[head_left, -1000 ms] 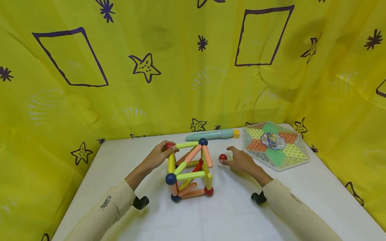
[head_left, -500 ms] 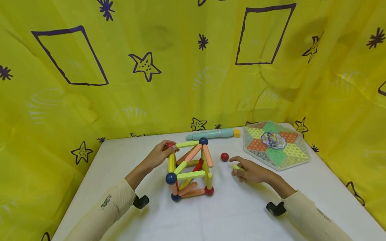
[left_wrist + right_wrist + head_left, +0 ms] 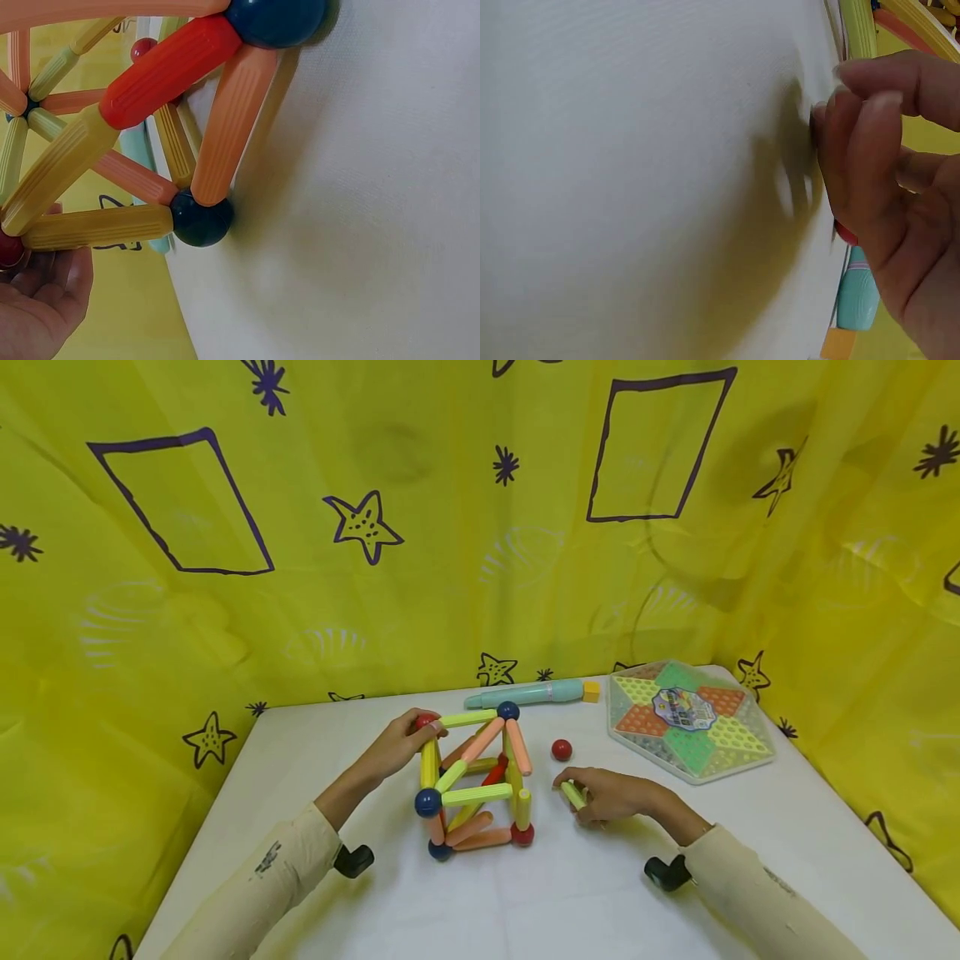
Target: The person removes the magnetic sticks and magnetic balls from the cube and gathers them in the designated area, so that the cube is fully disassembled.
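A cube-like frame of magnetic sticks and balls stands on the table, its near upper edge a yellow-green stick (image 3: 476, 794) joined to a blue ball (image 3: 428, 802). At the far upper left corner, my left hand (image 3: 392, 748) grips the red ball (image 3: 426, 720); in the left wrist view the hand (image 3: 45, 300) is under that corner, where yellow sticks meet. To the right of the frame, my right hand (image 3: 615, 795) pinches a loose yellow-green magnetic stick (image 3: 573, 794) just above the table. A loose red ball (image 3: 561, 750) lies beyond these fingers. The right wrist view mostly hides the held stick.
Behind the frame lies a teal pen-shaped object (image 3: 525, 695) with a small yellow block (image 3: 591, 692) at its end. A hexagonal Chinese checkers board (image 3: 686, 718) occupies the back right. Yellow patterned cloth (image 3: 450, 602) hangs along the table's back and sides.
My right hand has left the loose red ball, drawn back to the right, then come slightly left again with the yellow-green stick. My left hand stays on the corner ball.
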{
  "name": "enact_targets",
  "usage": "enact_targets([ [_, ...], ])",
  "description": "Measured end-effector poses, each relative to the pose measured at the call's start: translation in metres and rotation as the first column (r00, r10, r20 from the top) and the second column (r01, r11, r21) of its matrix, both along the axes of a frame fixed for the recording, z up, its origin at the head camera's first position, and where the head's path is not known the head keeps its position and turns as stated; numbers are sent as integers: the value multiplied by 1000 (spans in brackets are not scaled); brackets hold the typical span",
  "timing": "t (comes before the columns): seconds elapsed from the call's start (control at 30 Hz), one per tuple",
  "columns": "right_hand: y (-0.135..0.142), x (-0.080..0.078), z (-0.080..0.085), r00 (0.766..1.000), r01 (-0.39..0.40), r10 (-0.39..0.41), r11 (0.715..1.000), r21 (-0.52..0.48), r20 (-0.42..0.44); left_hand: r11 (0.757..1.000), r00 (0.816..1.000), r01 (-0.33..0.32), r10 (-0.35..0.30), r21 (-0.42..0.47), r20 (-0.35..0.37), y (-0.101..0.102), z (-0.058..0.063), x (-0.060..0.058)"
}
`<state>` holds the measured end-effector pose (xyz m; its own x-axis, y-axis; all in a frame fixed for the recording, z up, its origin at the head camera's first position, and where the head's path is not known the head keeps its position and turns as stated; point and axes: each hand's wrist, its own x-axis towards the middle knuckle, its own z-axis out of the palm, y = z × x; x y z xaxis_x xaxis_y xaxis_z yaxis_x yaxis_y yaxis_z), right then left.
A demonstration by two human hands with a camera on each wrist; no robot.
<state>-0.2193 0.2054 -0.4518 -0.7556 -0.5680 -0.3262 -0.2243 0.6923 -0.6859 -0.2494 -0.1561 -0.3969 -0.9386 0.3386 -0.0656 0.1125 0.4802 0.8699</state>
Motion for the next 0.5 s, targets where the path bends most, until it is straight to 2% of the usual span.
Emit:
enact_targets([
  [0.13,-3,-1,4,1000,-14,14,1000,-4,26,1000,1000,2,-2,-6,-1,1,0,0],
  [0.23,-6,-6,5,998,-44,44,999,-10,-55,1000,1000,3,-3,-6,-1,1,0,0],
  [0.37,-12,-11,1,982,-60,56,998,-19,-182,1000,1000,5,-5,-9,-1,1,1,0],
  [0.5,-19,-16,-8,977,-37,30,999,-27,-210,1000,1000,7,-7,-10,-4,1,1,0],
])
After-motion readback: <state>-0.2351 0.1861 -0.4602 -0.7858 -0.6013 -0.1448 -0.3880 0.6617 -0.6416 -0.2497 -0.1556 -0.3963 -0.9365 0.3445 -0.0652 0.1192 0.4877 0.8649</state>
